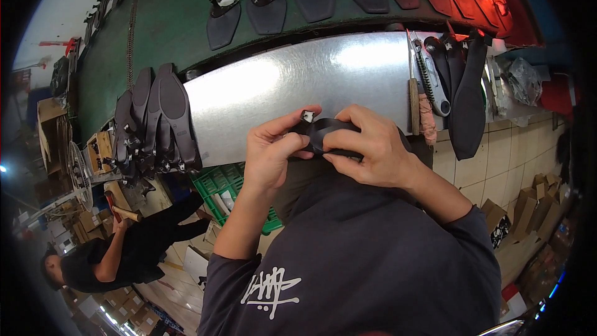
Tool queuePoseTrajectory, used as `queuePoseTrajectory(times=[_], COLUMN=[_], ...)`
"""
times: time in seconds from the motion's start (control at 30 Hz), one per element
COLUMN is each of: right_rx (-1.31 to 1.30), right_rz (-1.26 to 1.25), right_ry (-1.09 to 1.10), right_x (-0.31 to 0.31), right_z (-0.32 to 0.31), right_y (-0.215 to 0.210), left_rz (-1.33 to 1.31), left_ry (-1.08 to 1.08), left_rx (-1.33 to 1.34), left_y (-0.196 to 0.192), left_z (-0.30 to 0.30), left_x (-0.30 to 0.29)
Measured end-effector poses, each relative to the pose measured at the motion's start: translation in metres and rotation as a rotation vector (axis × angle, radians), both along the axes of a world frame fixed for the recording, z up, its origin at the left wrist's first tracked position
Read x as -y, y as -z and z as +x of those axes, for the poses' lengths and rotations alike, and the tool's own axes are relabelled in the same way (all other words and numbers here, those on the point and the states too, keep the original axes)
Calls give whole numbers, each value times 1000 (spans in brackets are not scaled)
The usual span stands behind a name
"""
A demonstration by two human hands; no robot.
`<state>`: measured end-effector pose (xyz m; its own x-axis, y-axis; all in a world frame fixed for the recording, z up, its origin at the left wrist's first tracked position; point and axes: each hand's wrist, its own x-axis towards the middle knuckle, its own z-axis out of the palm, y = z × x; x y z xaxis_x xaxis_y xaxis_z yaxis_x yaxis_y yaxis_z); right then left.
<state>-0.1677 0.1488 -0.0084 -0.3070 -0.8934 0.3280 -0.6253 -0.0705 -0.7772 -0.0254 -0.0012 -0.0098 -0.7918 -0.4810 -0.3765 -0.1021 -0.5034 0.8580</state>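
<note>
Over the near edge of a shiny metal plate (261,81), both my hands hold a dark sandal (323,126). My left hand (273,152) pinches its strapped end, and a small white-and-black tab (308,116) sticks up by the fingertips. My right hand (373,149) grips the dark strap and sole from the other side, fingers curled in. The sole's far end shows beyond the right wrist. Part of the sandal is hidden under my fingers.
Strapped sandals (267,9) stand in a row on a green belt (174,31), red-lit at right. A sandal stack (165,106) lies left. Right are a wooden-handled awl (413,106), a utility knife (433,78) and a loose sole (469,106). Below is a green crate (270,223); a person (118,252) stands lower left.
</note>
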Motion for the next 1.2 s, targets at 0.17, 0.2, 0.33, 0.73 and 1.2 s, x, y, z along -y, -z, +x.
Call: queuePoseTrajectory(times=[0.17, 0.2, 0.33, 0.73, 1.2], right_rx=[-189, -193, -196, -62, 184], right_rz=[-183, -170, -130, -32, 57], right_ry=[47, 26, -34, 132, 180], right_x=[0, -1, -4, -6, -6], right_z=[2, -1, -2, 6, 10], right_y=[2, -2, -10, -3, 0], left_rz=[313, 311, 226, 55, -234], left_ry=[41, 41, 31, 174, 237], left_rx=[-7, -9, -62, 71, 189], left_y=[-8, -11, -13, -9, -5], left_z=[0, -2, -1, 0, 4], left_x=[1, 2, 2, -2, -9])
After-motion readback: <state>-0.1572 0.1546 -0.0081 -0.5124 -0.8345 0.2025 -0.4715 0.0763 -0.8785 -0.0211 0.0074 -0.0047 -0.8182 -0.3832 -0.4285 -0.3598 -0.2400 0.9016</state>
